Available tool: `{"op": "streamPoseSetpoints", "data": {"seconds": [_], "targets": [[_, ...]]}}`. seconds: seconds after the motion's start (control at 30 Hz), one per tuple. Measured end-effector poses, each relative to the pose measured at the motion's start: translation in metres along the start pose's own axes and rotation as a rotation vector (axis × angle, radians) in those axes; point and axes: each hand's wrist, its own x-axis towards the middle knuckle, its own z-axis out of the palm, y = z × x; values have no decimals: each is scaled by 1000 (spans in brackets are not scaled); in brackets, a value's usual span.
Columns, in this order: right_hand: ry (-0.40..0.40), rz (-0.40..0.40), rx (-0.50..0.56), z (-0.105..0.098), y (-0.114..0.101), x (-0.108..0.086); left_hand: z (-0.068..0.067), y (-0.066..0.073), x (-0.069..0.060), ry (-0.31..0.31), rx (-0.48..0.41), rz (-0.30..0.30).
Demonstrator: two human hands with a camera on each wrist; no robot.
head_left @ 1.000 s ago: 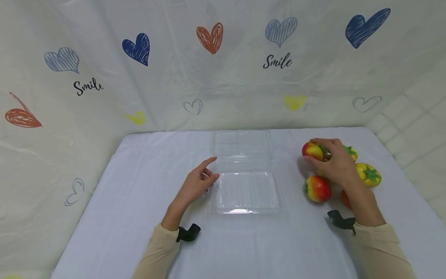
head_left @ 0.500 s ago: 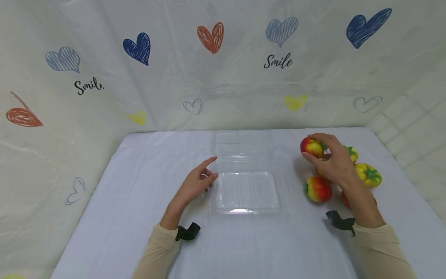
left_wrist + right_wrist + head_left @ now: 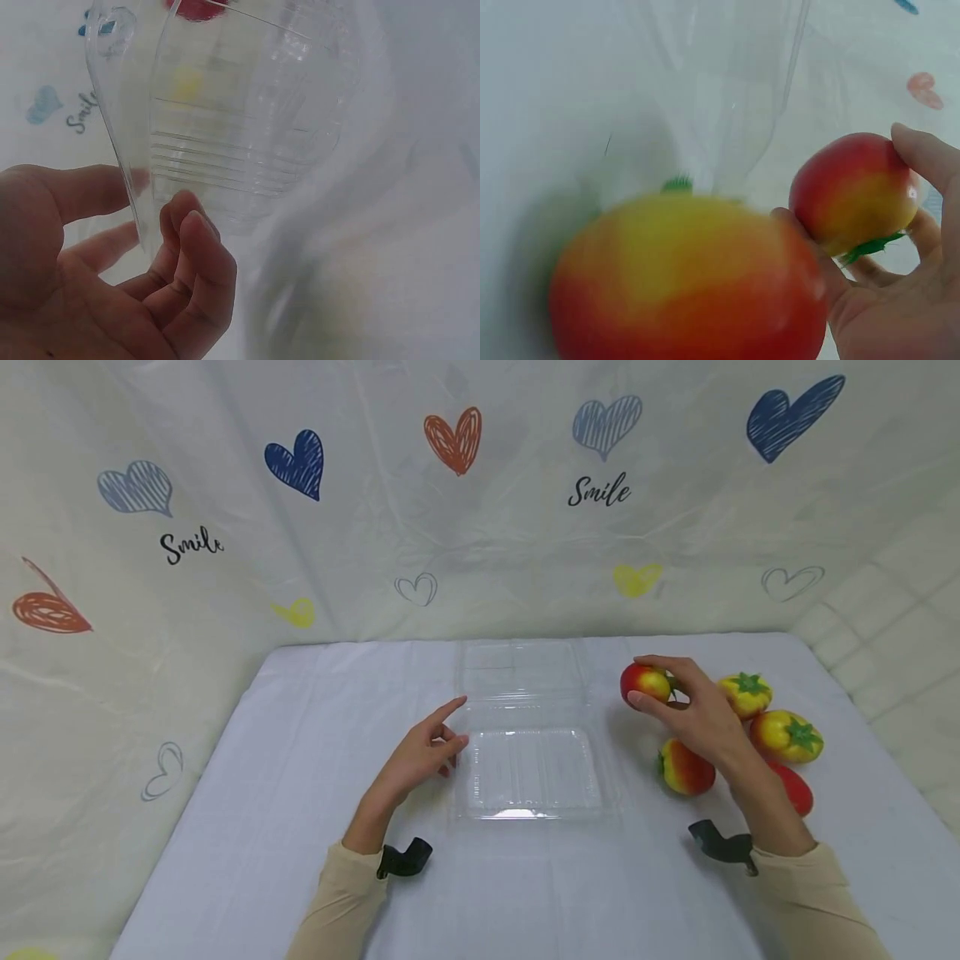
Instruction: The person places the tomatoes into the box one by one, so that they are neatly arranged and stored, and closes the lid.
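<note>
In the head view my right hand (image 3: 693,706) grips a red-and-yellow fruit (image 3: 641,683) with a green leafy top, between thumb and fingers above the table. The right wrist view shows the same fruit (image 3: 855,196) in the hand, and a blurred second fruit (image 3: 690,281) up close. A clear plastic clamshell box (image 3: 532,768) lies unfolded mid-table, its lid (image 3: 521,668) toward the wall. My left hand (image 3: 420,756) is at the box's left edge, index finger extended, other fingers loosely bent. In the left wrist view, fingertips (image 3: 199,225) show against the clear plastic (image 3: 225,161).
Right of the box, similar fruits lie on the white-covered table (image 3: 540,893): a red-yellow one (image 3: 686,768), two yellow ones (image 3: 746,693) and a red one (image 3: 795,789) partly behind the right forearm. A heart-printed sheet (image 3: 457,527) hangs behind the table.
My right hand has moved left with the fruit, away from the group, uncovering more of the fruits behind it. My left hand and the box have barely moved.
</note>
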Motion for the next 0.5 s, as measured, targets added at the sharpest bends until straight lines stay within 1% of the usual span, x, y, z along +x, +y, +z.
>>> {"op": "streamPoseSetpoints", "data": {"seconds": [0.13,0.2,0.37,0.5], "targets": [[-45,12,53,3,-5,0,0,-3,0,-21,-35,-6],[-67,-2,94,5,-6,1,1,-3,0,-24,-46,-8],[-109,-68,161,9,-7,3,1,-2,-1,-26,-65,-16],[-112,-125,187,13,-8,2,0,-3,-1,-45,-94,-15]]}}
